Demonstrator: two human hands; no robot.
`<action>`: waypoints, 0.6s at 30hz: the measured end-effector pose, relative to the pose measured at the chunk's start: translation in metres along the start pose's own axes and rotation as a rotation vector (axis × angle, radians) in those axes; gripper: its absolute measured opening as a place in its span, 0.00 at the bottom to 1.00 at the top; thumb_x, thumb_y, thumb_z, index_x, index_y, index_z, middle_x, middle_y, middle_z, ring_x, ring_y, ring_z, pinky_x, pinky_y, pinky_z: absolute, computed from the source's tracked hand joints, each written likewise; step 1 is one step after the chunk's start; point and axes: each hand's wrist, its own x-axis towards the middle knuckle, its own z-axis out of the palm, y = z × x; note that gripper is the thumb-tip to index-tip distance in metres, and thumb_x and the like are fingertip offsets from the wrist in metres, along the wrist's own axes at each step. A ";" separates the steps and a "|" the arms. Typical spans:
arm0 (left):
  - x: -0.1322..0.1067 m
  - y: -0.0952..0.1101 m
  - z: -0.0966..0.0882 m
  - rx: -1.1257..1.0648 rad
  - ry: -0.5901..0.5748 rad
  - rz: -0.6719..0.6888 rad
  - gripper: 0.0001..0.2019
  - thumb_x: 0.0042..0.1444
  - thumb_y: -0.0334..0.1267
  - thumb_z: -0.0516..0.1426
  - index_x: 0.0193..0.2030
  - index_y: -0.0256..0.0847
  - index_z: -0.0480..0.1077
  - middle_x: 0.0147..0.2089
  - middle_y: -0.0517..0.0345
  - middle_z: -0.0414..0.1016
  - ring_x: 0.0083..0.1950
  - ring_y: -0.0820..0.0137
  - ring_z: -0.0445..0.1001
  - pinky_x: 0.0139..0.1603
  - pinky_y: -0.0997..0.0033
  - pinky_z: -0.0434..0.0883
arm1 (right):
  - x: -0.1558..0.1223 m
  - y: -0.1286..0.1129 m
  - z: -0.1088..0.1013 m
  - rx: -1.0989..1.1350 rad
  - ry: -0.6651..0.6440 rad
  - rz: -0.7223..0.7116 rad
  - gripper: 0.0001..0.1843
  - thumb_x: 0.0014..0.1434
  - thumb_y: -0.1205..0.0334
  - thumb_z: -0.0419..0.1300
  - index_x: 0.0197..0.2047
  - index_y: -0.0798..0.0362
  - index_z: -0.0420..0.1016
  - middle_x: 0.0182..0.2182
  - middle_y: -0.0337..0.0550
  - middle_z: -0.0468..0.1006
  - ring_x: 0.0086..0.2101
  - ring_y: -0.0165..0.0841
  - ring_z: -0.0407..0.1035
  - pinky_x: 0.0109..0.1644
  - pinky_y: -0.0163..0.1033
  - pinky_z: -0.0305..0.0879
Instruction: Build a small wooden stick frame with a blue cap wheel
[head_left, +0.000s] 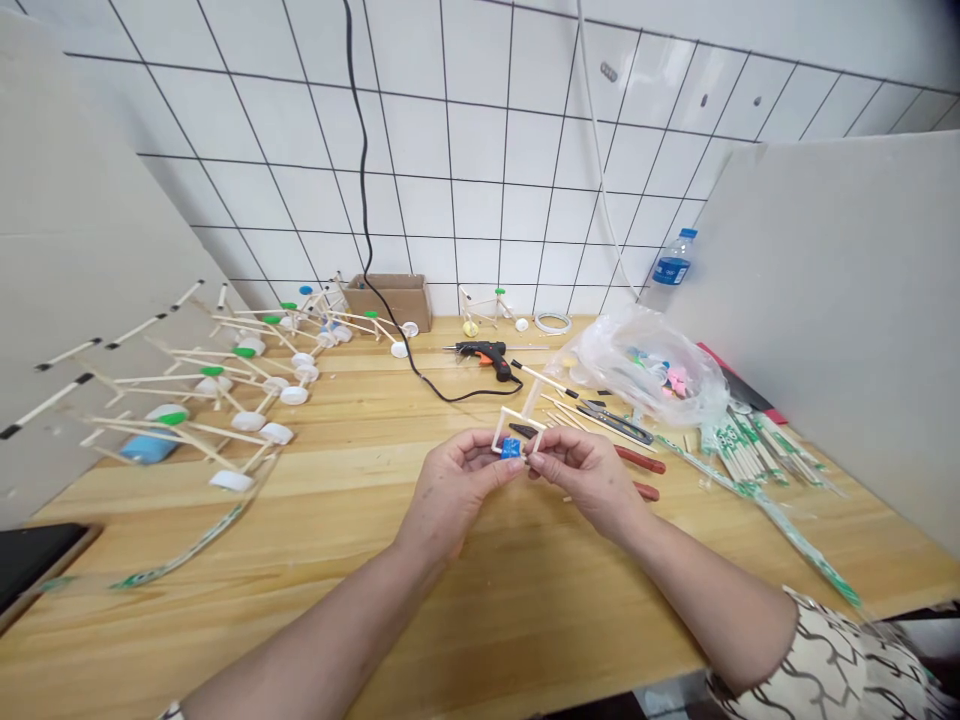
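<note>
Both my hands meet above the middle of the wooden table (360,560). My left hand (456,485) pinches a small blue bottle cap (511,449) at the bottom of a little frame of thin wooden sticks (517,420). My right hand (585,472) pinches the same stick frame from the right, fingers closed on its lower edge. The frame stands roughly upright between the two hands, a few centimetres above the table.
Several finished stick-and-cap models (240,390) lie at the left. A black glue gun (487,355) with its cord lies behind my hands. To the right are a plastic bag of caps (645,365), scissors (619,422), red-handled pliers (641,462), wrapped chopsticks (750,450) and a water bottle (670,268).
</note>
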 end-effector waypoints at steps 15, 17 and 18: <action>0.000 0.000 0.000 0.035 -0.004 0.021 0.12 0.36 0.33 0.66 0.31 0.37 0.74 0.30 0.57 0.79 0.33 0.70 0.76 0.41 0.70 0.72 | 0.000 -0.001 0.002 -0.071 0.034 -0.021 0.12 0.45 0.54 0.66 0.26 0.55 0.72 0.23 0.38 0.71 0.26 0.28 0.65 0.33 0.36 0.61; -0.001 0.001 0.001 0.025 -0.003 0.020 0.12 0.36 0.32 0.66 0.31 0.37 0.74 0.30 0.57 0.79 0.33 0.69 0.76 0.41 0.69 0.72 | 0.000 -0.001 0.002 -0.058 0.036 -0.017 0.13 0.44 0.54 0.66 0.26 0.55 0.72 0.23 0.37 0.71 0.26 0.28 0.65 0.32 0.36 0.61; -0.001 0.001 0.001 0.018 -0.004 0.017 0.12 0.36 0.32 0.67 0.31 0.37 0.74 0.29 0.57 0.79 0.32 0.69 0.76 0.41 0.69 0.72 | 0.000 -0.001 0.002 -0.055 0.036 -0.015 0.13 0.44 0.54 0.66 0.26 0.55 0.71 0.23 0.37 0.71 0.25 0.28 0.65 0.32 0.35 0.61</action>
